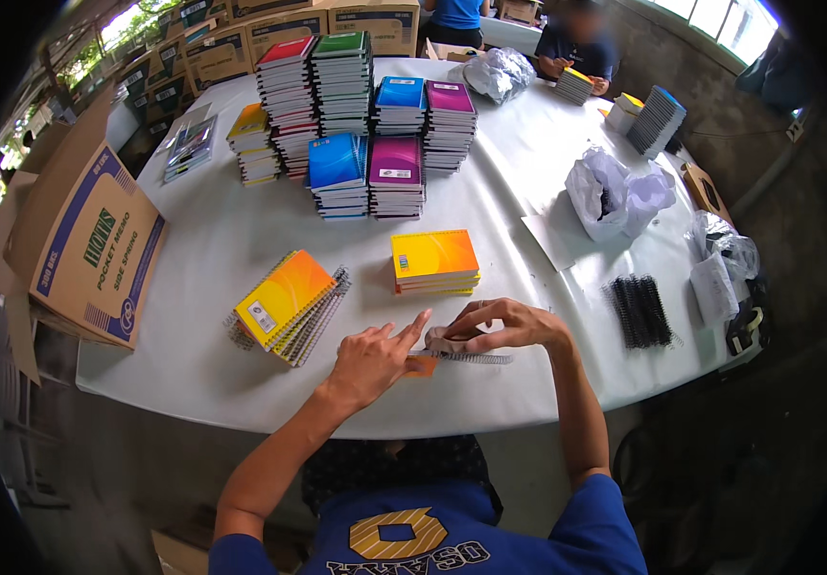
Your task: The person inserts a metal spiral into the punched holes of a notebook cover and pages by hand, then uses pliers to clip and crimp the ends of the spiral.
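Observation:
My left hand [371, 364] has its index finger stretched out, while its lower fingers bend onto a small orange notebook [421, 367] near the table's front edge. Most of that notebook is hidden by my hands. A dark spiral coil [480, 359] runs along it and sticks out to the right. Above the coil, my right hand [501, 324] is closed with its fingers bent, over a crumpled grey piece [445, 341] whose kind I cannot make out. Left of my hands lies a fanned pile of yellow-orange spiral notebooks [284, 299]. Straight ahead sits a neater yellow-orange stack [435, 257].
Tall stacks of coloured notebooks [344, 96] stand at the far middle. An open cardboard box [97, 244] is at the left edge. To the right are loose black coils [639, 311] and white plastic bags [615, 192]. Another person [578, 48] handles notebooks at the far end.

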A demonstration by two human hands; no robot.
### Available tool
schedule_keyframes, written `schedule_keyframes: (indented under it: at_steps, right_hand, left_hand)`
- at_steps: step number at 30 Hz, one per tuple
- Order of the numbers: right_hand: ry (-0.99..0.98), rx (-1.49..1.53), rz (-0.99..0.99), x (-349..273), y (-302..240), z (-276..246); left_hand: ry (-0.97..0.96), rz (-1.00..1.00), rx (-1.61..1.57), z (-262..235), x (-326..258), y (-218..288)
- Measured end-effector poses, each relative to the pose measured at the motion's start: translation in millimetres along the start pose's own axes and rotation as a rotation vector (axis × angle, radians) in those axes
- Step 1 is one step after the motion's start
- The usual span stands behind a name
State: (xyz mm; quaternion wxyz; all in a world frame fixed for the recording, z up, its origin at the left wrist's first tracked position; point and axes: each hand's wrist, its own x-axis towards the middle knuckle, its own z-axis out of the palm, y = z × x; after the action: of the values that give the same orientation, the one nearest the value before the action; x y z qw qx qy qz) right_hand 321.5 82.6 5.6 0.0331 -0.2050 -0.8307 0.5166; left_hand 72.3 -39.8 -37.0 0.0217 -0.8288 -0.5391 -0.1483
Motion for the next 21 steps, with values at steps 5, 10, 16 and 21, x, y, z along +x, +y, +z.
schedule_keyframes:
  at_steps: [5, 10, 16, 21]
  right_hand:
    - [-0.077, -0.020, 0.020, 2.0, -12.5, 5.4]
    - [-0.027, -0.002, -0.055, -2.7, 1.1, 3.9]
    - [0.020, -0.038, -0.016, 9.1, 5.1, 4.2]
    - [0.020, 0.019, -0.037, 15.3, 1.9, 10.7]
  left_hand:
    - [0.014, -0.022, 0.014, 10.9, -4.5, -0.6]
    - [-0.176, -0.067, 0.009, -10.9, 3.0, -0.9]
    - [-0.252, -0.076, 0.016, -13.8, 7.1, -18.2]
    - [-0.294, -0.087, -0.022, -17.6, 9.7, -24.3]
